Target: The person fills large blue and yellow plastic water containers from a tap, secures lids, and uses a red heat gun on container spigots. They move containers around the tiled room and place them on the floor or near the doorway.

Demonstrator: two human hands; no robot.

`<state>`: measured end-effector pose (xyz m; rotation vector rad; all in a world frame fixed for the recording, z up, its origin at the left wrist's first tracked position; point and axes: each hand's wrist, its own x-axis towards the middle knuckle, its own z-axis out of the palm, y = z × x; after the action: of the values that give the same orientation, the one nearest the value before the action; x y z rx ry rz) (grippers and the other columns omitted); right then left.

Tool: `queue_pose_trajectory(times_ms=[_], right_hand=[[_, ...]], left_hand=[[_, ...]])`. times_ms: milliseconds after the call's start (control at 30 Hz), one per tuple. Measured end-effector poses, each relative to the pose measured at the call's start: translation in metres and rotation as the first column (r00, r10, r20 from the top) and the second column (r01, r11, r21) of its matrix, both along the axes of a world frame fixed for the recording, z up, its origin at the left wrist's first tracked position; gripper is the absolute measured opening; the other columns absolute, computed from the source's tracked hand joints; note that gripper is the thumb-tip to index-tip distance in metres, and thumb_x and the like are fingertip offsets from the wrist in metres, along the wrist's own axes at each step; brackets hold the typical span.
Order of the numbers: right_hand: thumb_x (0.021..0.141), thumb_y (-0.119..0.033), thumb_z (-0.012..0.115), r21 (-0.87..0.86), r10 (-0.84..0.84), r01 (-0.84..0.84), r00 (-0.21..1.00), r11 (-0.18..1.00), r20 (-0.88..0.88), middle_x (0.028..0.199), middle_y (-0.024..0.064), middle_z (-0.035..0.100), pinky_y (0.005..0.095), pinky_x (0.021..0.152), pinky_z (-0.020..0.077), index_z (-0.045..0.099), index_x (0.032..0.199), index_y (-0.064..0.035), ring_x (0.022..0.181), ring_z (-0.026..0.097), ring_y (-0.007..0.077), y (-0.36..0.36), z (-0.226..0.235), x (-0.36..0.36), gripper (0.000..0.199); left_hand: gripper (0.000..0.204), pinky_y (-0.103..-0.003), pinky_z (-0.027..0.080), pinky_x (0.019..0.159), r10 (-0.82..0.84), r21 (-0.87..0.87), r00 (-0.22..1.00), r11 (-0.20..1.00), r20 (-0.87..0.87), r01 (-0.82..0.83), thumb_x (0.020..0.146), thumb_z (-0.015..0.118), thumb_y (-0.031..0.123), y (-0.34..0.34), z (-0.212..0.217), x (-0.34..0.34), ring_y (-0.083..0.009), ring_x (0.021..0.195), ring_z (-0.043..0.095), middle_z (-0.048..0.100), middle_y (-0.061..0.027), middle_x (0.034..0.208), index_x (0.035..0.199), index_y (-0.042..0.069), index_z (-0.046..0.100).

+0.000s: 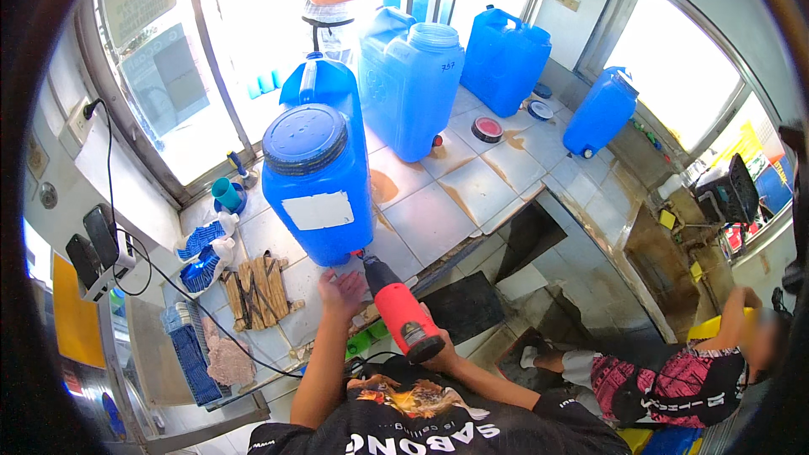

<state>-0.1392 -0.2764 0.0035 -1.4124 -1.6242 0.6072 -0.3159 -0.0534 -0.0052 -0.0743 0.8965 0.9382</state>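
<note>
My right hand (440,352) is wrapped in a full grip around the rear of a red heat gun (403,313), fingers pressed together on its body. The gun's dark nozzle points up and left at the lower front edge of the nearest blue water container (318,194), which stands on the tiled counter (438,219) with its round lid on top and a pale label on its front.

My left hand (341,288) is spread, palm flat and holding nothing, just below the container's base and beside the nozzle; I cannot tell whether it touches the container.

More blue containers (413,88) stand farther back on the counter. A wooden pad (257,291) lies left of my hand. Another person (674,379) crouches at lower right.
</note>
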Motion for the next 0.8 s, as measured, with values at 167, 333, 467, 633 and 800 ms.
queue_pose_trajectory(times_ms=[167,333,467,633,800], right_hand=[[0.068,-0.016,0.084,0.060,0.026,-0.047,0.951,0.997,0.308,0.135,0.0238,0.059,0.0437,0.084,0.0585,0.032,0.155,-0.0019,0.108,0.067,0.0400,0.000,-0.014,-0.014,0.103],[0.073,-0.019,0.082,0.029,0.089,-0.114,0.887,0.993,0.454,0.126,0.0217,0.062,0.0400,0.080,0.0591,0.037,0.152,-0.0015,0.104,0.068,0.0364,0.003,-0.017,-0.036,0.093],[0.074,-0.017,0.081,0.144,-0.017,-0.049,0.906,0.988,0.424,0.128,0.0241,0.062,0.0411,0.082,0.0589,0.039,0.150,-0.0002,0.106,0.068,0.0390,0.012,-0.007,-0.046,0.088],[0.076,-0.016,0.080,0.181,-0.120,0.054,0.918,0.982,0.378,0.132,0.0271,0.060,0.0446,0.085,0.0589,0.040,0.148,0.0025,0.109,0.067,0.0420,0.011,0.007,-0.053,0.084],[0.078,-0.015,0.078,0.156,0.045,-0.121,0.907,0.980,0.420,0.136,0.0302,0.056,0.0455,0.084,0.0594,0.029,0.155,0.0022,0.112,0.066,0.0457,0.011,0.012,-0.073,0.093]], left_hand=[[0.040,-0.047,0.044,0.097,0.301,0.278,0.885,0.938,-0.356,-0.207,0.093,0.054,0.034,-0.048,0.011,-0.081,-0.0295,0.111,0.055,0.056,-0.0144,0.126,0.121,0.005,0.050],[0.039,-0.044,0.041,0.097,0.533,0.541,0.107,0.837,-0.839,0.077,0.086,0.066,0.012,-0.096,0.016,-0.173,-0.0300,0.114,0.049,0.051,-0.0132,0.123,0.121,0.005,0.050],[0.042,-0.047,0.038,0.103,0.535,0.440,-0.339,0.839,-0.774,0.320,0.079,0.067,0.002,-0.119,0.012,-0.219,-0.0372,0.120,0.048,0.051,-0.0191,0.125,0.119,0.002,0.055],[0.032,-0.046,0.039,0.104,0.380,0.249,-0.272,0.875,-0.884,0.415,0.080,0.065,0.003,-0.127,-0.003,-0.244,-0.0388,0.118,0.052,0.057,-0.0186,0.121,0.112,0.005,0.066],[0.030,-0.043,0.042,0.102,0.353,0.235,-0.208,0.867,-0.912,0.439,0.083,0.067,0.008,-0.126,-0.008,-0.259,-0.0349,0.113,0.056,0.066,-0.0137,0.110,0.112,0.006,0.069]])
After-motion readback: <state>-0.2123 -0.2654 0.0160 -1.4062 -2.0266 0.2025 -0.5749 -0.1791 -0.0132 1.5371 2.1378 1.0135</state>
